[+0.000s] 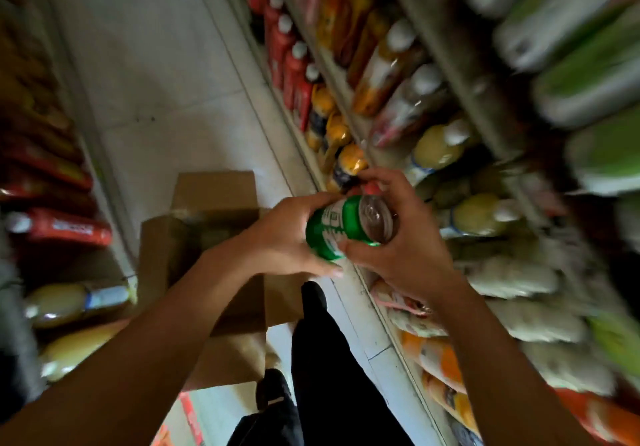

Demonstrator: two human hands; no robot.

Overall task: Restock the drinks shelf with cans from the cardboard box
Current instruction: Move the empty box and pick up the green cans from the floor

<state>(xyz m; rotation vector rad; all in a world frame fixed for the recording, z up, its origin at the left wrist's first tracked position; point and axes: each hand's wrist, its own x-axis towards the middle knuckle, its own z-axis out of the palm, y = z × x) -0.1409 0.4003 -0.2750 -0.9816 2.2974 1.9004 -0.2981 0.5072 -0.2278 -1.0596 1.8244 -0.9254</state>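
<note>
Person's got both hands clamped on one green can [348, 225]: left hand [284, 237] round the body, right hand [398, 234] at the lid end. Can's long axis points toward 3 o'clock, lid toward the drinks shelf [346, 126]; cardboard box [194, 237] sits at 9.

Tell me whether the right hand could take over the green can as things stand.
Probably yes. The right hand already grips the green can at its top end, opposite the left hand that holds its body; nothing lies between them.
</note>
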